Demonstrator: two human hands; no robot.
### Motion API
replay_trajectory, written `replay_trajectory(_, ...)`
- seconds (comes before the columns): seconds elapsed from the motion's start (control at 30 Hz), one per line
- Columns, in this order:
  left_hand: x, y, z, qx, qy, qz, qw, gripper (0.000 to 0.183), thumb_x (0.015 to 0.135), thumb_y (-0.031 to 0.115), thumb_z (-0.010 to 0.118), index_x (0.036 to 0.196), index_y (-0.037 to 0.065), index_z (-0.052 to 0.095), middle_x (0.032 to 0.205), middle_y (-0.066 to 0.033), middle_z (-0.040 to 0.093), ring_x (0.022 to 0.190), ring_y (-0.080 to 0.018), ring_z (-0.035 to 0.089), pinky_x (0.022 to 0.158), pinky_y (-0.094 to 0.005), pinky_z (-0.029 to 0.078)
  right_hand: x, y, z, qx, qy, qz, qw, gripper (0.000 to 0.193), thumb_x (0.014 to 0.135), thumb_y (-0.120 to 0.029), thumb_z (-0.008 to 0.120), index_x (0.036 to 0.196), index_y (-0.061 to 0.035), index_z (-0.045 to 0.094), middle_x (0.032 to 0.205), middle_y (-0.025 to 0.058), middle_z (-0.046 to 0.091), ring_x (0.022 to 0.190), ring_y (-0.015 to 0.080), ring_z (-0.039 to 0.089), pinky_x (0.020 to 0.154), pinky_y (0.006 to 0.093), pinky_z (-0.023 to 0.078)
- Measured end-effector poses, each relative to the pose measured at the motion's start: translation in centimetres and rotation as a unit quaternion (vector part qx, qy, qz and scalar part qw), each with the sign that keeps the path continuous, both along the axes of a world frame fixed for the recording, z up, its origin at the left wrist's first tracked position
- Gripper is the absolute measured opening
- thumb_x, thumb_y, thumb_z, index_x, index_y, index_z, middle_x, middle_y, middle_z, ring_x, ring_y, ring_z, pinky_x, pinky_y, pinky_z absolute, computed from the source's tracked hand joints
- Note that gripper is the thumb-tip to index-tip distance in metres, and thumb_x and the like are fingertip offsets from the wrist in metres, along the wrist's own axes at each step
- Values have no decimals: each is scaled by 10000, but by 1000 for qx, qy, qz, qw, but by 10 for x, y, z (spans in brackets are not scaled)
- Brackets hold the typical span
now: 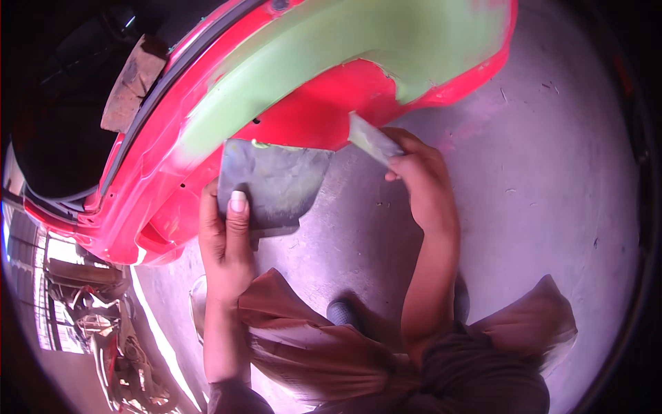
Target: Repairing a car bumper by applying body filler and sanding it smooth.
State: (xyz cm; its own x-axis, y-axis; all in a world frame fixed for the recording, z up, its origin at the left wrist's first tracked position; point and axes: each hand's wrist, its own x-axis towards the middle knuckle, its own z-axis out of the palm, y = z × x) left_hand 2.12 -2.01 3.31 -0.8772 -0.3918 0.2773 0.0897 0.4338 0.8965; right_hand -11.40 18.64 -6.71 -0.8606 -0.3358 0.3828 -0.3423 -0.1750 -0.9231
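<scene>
My left hand grips a flat grey putty board by its left side, thumb on top. A small yellow-green dab of paste sits at the board's far edge. My right hand is closed around a flat, pale putty spreader, which points up and left. Just beyond both tools is a red car body panel. Its curved wheel-arch area carries a broad, matte light-green coat. The spreader's tip is close to the red panel; whether they touch I cannot tell.
A rough brown block rests on the car at the upper left, beside a dark trim strip. Piled vehicle parts stand at the lower left near a bright barred opening. Grey concrete floor extends to the right. My knees are bent below.
</scene>
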Motion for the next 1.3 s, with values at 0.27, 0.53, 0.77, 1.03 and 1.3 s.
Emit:
replay_trajectory(0.27,-12,-11,0,-283,10,34,959,310,1113,218,544,1371,49,571,1002,-200,722,920,-346,722,816,-388,544,17,-18,0,-396,-395,367,743,564,1034,-477,433,1338,-52,647,1266,128,728,1087,342,715,707,556,575)
replay_trajectory(0.53,-15,-2,2,-418,-63,0,906,354,1059,231,614,1382,91,576,1119,-180,738,1026,-412,716,851,-477,567,33,-37,9,-378,-405,378,742,553,996,-443,435,1349,-78,655,1287,117,728,1096,327,705,712,552,546)
replay_trajectory(0.77,3,-8,8,-473,-101,-39,874,289,1048,210,600,1306,80,610,1059,-199,733,961,-443,698,805,-512,552,22,-13,-2,-411,-331,408,745,512,992,-326,415,1352,-51,654,1344,108,698,1184,320,665,820,550,536)
replay_trajectory(1.03,24,-3,25,-362,-225,-56,903,190,1042,201,591,1181,77,629,962,-225,721,869,-470,682,745,-548,517,-12,-15,5,119,238,-328,906,588,828,-115,575,1405,-35,651,1463,213,554,1342,356,485,1101,486,400)
replay_trajectory(1.3,39,7,27,-363,-203,-97,904,133,1003,154,640,1123,97,645,950,-145,737,771,-408,711,678,-486,545,-82,-23,-24,247,542,-432,677,546,826,-102,615,1367,-105,697,1511,248,495,1407,445,390,1165,552,339)
